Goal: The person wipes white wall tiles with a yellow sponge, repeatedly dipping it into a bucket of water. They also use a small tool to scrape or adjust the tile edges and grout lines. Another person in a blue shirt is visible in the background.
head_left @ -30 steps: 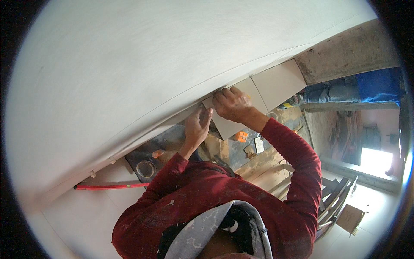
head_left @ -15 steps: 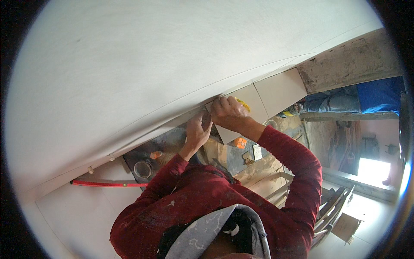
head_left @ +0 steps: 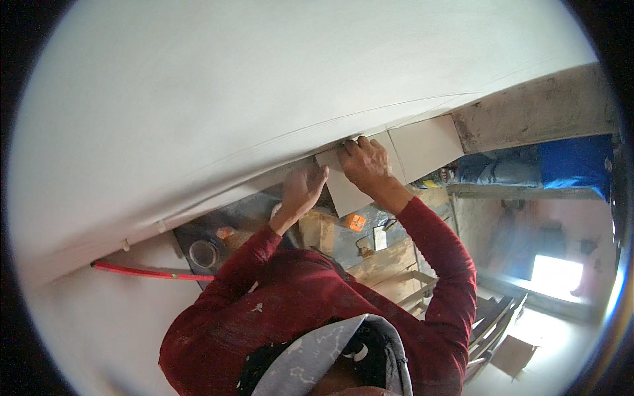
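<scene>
My right hand rests over a pale rectangular tile, its fingers bent at the tile's far edge against the white wall. Whatever those fingers may grip is hidden. A second pale tile lies to the right, parted from the first by a thin joint. Just left of the first tile's left edge, my left hand is open, its fingers loosely stretched toward the wall and nothing visible in them.
A red spirit level leans at lower left beside a round container. Below the tiles are an orange block-like item and a white rectangular item. Wooden slats stand lower right. Another person's jeans show at right.
My right hand has shifted slightly right along the tile, away from my left hand. The yellow item beside it no longer shows. My left hand's fingers have come away from the right hand.
</scene>
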A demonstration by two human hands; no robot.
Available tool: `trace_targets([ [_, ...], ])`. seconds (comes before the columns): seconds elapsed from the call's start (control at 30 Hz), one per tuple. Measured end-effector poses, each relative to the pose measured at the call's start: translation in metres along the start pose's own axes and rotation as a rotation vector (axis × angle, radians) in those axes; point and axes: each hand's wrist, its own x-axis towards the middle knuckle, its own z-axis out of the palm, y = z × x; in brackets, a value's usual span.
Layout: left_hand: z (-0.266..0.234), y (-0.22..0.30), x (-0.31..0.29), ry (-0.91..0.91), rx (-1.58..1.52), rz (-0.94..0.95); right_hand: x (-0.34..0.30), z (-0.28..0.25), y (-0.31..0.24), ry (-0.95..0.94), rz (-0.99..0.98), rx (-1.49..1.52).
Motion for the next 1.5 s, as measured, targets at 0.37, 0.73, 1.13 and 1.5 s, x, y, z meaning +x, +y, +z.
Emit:
trace_targets([
  [0.37,-0.023,0.024,-0.007,-0.066,-0.521,-0.192,-0.010,-0.045,-0.011,0.277,-0.115,0.181],
  [0.73,-0.051,0.045,-0.020,-0.356,-1.399,-0.629,-0.019,-0.053,-0.014,0.358,-0.325,0.039],
  [1.13,-0.043,0.055,-0.035,-0.249,-1.050,-0.501,-0.030,-0.062,-0.037,0.243,0.037,0.580],
  [1.5,-0.025,0.059,-0.054,0.052,-0.489,-0.129,-0.043,-0.059,-0.057,0.040,0.571,1.095],
])
